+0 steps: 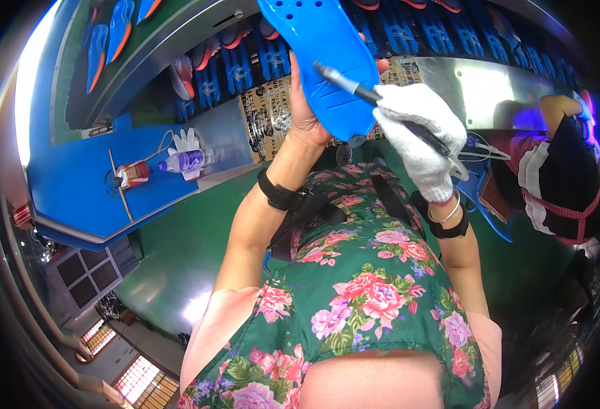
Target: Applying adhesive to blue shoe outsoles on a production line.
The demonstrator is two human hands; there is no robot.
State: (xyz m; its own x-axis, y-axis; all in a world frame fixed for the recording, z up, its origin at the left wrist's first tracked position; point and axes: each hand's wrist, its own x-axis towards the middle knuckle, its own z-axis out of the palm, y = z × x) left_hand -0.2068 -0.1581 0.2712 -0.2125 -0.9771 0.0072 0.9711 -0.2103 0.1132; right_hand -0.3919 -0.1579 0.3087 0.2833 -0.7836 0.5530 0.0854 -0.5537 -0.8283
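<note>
A blue shoe insole (330, 51), with round holes near its top end and short grooves lower down, is held up before me. My bare left hand (308, 112) is closed round its lower left edge, with part of the fingers hidden behind it. In a white knit glove, my right hand (419, 126) grips a black pen-shaped tool (364, 94). The tool's grey tip lies over the insole's face; whether it touches the surface I cannot tell. The back end of the tool sticks out below the gloved fingers.
On the blue table (68, 198) at left are a purple-labelled bottle (189, 159), a white glove (185, 141), a red container (133, 174) and a thin stick (117, 180). Blue racks (272, 58) carry several shoe parts along the far side. Another person (559, 170) works at right.
</note>
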